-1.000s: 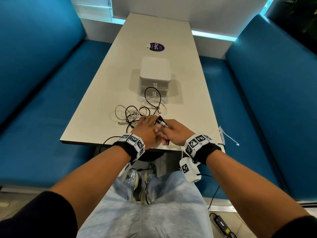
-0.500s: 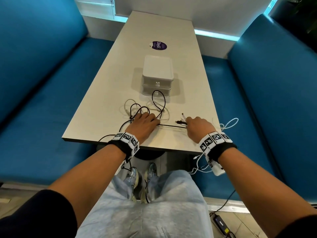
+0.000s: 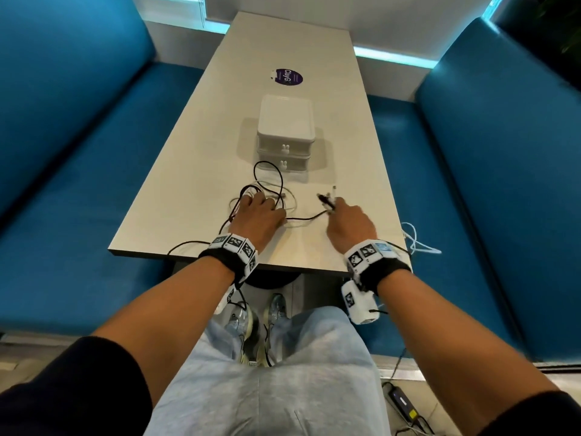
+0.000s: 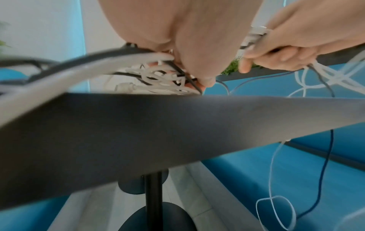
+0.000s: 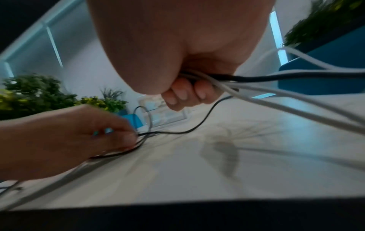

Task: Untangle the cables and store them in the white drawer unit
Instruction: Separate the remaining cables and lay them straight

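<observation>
With our left hand (image 3: pixel 256 217) we are pinching the tangled cables (image 3: pixel 271 183) just in front of the white drawer unit (image 3: pixel 285 121); our right hand (image 3: pixel 350 223) is curling its fingers round the cable ends (image 3: pixel 326 200) off that unit's front-right corner

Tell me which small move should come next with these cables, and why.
Probably draw the right hand rightward, away from the tangle: it grips the cable ends, the black cable between the hands lies slack, and the left hand holds the tangle down, so a pull may slip it free.
</observation>
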